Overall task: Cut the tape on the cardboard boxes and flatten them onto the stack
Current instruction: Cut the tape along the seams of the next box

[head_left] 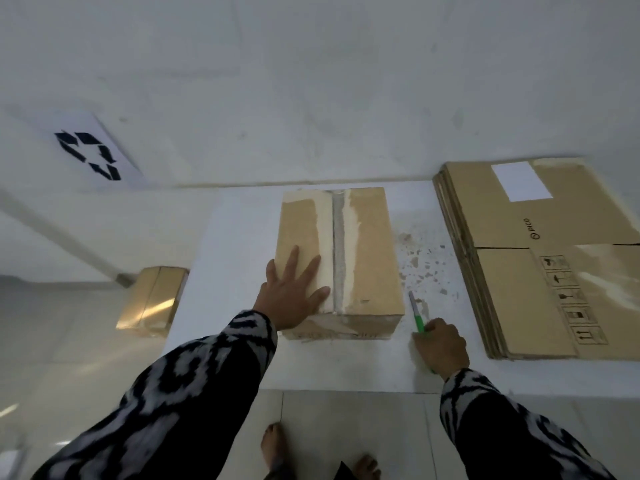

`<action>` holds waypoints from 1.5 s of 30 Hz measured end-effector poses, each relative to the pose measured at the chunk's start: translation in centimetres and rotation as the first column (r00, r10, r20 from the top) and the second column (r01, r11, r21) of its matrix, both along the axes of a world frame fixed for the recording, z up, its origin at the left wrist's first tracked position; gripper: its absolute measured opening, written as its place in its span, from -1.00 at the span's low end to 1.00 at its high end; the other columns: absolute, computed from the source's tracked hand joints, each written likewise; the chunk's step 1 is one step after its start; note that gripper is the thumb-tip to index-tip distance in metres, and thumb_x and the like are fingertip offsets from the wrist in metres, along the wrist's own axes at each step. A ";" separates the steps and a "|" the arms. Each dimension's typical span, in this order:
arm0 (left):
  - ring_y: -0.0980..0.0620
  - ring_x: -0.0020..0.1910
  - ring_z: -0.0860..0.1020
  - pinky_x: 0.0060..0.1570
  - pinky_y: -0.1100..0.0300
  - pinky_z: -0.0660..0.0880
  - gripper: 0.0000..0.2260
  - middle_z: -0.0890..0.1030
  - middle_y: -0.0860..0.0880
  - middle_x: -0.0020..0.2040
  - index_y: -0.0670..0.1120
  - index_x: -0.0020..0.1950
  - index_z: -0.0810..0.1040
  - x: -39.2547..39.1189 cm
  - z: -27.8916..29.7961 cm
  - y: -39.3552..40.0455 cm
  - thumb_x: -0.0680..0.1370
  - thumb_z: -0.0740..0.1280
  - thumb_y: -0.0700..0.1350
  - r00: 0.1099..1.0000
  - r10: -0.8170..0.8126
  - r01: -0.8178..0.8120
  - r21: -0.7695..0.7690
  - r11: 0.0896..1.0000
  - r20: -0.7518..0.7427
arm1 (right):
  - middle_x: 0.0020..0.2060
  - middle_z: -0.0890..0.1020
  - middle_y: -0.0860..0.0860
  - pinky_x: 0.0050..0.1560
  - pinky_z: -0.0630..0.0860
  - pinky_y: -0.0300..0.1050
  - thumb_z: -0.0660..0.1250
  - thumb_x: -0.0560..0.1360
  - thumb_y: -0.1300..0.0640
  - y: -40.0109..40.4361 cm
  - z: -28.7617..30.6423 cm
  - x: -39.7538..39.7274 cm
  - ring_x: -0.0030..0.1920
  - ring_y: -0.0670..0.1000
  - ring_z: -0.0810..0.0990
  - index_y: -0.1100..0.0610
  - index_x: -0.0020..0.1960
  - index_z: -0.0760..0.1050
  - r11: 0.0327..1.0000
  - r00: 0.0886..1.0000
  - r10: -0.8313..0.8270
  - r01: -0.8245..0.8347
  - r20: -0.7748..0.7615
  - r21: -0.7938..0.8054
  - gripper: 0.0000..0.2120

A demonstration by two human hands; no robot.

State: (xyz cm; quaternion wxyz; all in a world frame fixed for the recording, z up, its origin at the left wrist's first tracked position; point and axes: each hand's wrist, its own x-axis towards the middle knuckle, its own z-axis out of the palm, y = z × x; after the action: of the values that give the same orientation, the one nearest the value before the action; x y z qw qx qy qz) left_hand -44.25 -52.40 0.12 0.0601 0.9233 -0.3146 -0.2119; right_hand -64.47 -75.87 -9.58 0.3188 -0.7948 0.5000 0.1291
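1. Cardboard boxes, head view: two still stand whole. One sealed box [341,258] sits in the middle of a white sheet [239,237] on the floor; a second box [152,301], glossy with tape, lies off the sheet's left edge on the tiles.
2. One stack of flattened boxes [540,261] lies on the right part of the sheet, well apart from the sealed box, its top piece bearing a white label and printed handling symbols.
3. One cutter [417,315], green-handled with a grey tip, lies on the sheet just beside the sealed box's right near corner.
4. Left hand [294,294] rests flat on the sealed box's top near its left front, fingers spread and straight, thumb close to the seam.
5. Right hand [441,344] curls its fingers round the cutter's green handle, low on the sheet, right of the box and not touching it.
6. Sealed box: brown, with a grey tape strip [339,251] down the centre seam, flanked by pale torn patches.
7. One paper with a recycling sign [88,155] is on the wall, upper left.
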 end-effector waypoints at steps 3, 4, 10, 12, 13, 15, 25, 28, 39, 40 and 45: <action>-0.28 0.56 -0.21 0.46 -0.30 0.03 -0.27 -0.35 0.14 0.56 0.37 0.50 -0.27 0.0 0.2 0.4 0.37 -0.24 0.57 1.000 -0.002 0.002 0.002 1.000 -0.003 | 0.06 0.52 0.21 -0.05 0.51 0.01 0.24 0.60 0.10 -0.1 0.5 0.4 -0.03 0.21 0.53 0.18 0.04 0.37 0.996 0.996 -0.066 0.062 0.067 0.060 -0.86; -0.29 0.55 -0.21 0.47 -0.29 0.02 -0.30 -0.35 0.15 0.56 0.37 0.51 -0.25 -0.2 0.4 0.4 0.42 -0.18 0.54 1.000 0.011 -0.011 0.003 1.000 -0.016 | 0.04 0.53 0.23 -0.16 0.48 -0.03 0.19 0.62 0.14 -0.2 1.3 0.8 -0.10 0.18 0.52 0.21 0.05 0.33 0.986 0.983 -0.136 0.121 0.125 0.118 -0.87; -0.33 0.54 -0.20 0.49 -0.24 0.03 -0.37 -0.30 0.17 0.58 0.30 0.57 -0.15 -1.6 2.0 0.6 0.58 0.06 0.35 0.996 0.052 -0.053 -0.024 0.998 -0.066 | -0.13 0.56 0.10 -0.29 0.47 -0.08 0.05 0.66 0.12 0.0 9.5 5.7 -0.21 0.09 0.58 0.12 0.19 0.34 0.928 0.782 -0.362 0.248 0.508 0.280 -0.84; -0.30 0.54 -0.19 0.48 -0.22 0.03 -0.37 -0.29 0.12 0.59 0.25 0.59 -0.15 -2.1 2.7 0.7 0.60 0.06 0.32 0.997 0.040 -0.041 -0.018 0.999 -0.060 | -0.21 0.55 0.06 -0.33 0.47 -0.07 0.04 0.66 0.14 1.0 12.2 7.5 -0.28 0.07 0.55 0.07 0.19 0.34 0.928 0.712 -0.359 0.203 0.604 0.312 -0.83; -0.27 0.54 -0.19 0.48 -0.21 0.03 -0.37 -0.30 0.09 0.59 0.22 0.59 -0.15 -2.5 3.1 0.7 0.61 0.06 0.30 0.999 0.025 -0.026 -0.010 1.000 -0.046 | -0.24 0.54 0.04 -0.33 0.48 -0.04 0.04 0.66 0.15 1.5 13.3 8.3 -0.31 0.06 0.54 0.05 0.19 0.35 0.931 0.684 -0.348 0.172 0.640 0.322 -0.82; -0.21 0.54 -0.20 0.47 -0.18 0.03 -0.37 -0.31 0.07 0.59 0.17 0.60 -0.17 -3.2 3.5 0.9 0.63 0.05 0.27 1.000 0.002 -0.002 0.002 1.000 -0.019 | -0.29 0.52 0.02 -0.31 0.50 -0.02 0.05 0.65 0.17 2.9 14.5 9.9 -0.36 0.03 0.53 0.04 0.20 0.37 0.926 0.641 -0.346 0.115 0.685 0.360 -0.81; -0.11 0.56 0.07 0.52 -0.15 -0.07 -0.44 0.22 -0.05 0.53 0.10 0.51 0.21 4.2 0.1 -0.2 0.54 -0.06 0.24 0.990 0.067 -0.038 -0.224 0.974 0.126 | -0.30 0.53 0.04 -0.46 0.48 -0.24 0.02 0.68 0.15 7.5 13.7 12.5 -0.43 -0.04 0.49 -0.05 0.33 0.38 0.946 0.695 -0.275 0.074 0.664 0.314 -0.70; -0.22 0.57 -0.02 0.53 -0.15 -0.07 -0.52 0.11 -0.05 0.60 0.13 0.54 0.19 9.5 -0.4 -3.2 0.62 0.08 0.16 0.987 0.095 -0.056 -0.272 0.961 0.133 | -0.30 0.54 0.06 -0.45 0.49 -0.21 0.01 0.68 0.16 7.8 13.8 13.1 -0.44 -0.07 0.47 -0.21 0.42 0.35 0.953 0.720 -0.244 0.055 0.650 0.297 -0.59; -0.17 0.48 0.24 0.45 -0.13 0.08 -0.61 0.44 0.03 0.42 0.09 0.48 0.33 15.1 -1.0 -8.2 0.65 0.07 0.05 0.963 -0.062 0.144 -0.308 0.940 0.261 | -0.14 0.68 0.12 -0.43 0.39 -0.24 0.02 0.67 0.05 6.8 13.5 18.1 -0.44 -0.10 0.38 -0.23 0.51 0.27 0.992 0.832 -0.060 -0.013 0.552 0.127 -0.57; -0.15 0.46 0.28 0.44 -0.10 0.10 -0.62 0.47 0.03 0.40 0.09 0.47 0.36 15.2 -1.0 -8.2 0.64 0.09 0.06 0.963 -0.048 0.135 -0.323 0.937 0.264 | -0.19 0.67 0.07 -0.42 0.40 -0.27 0.01 0.67 0.04 6.8 13.3 18.9 -0.43 -0.10 0.40 -0.20 0.51 0.27 0.993 0.833 -0.044 -0.027 0.552 0.119 -0.57; 0.01 0.30 0.45 0.31 0.02 0.17 -0.66 0.56 0.13 0.28 0.20 0.36 0.44 16.2 -0.5 -8.2 0.60 0.14 0.15 0.964 0.005 0.093 -0.353 0.931 0.267 | -0.20 0.61 -0.07 -0.31 0.45 -0.35 -0.02 0.69 0.07 7.4 13.2 21.2 -0.20 0.10 0.62 -0.12 0.57 0.17 0.991 0.868 0.012 -0.076 0.496 0.108 -0.55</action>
State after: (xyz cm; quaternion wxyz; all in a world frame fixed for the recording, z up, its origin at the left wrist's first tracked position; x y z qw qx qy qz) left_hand -28.07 -60.63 -0.39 0.1824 0.9089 -0.3741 -0.0267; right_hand -43.29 -68.43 3.58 0.4818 -0.7911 0.3746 -0.0404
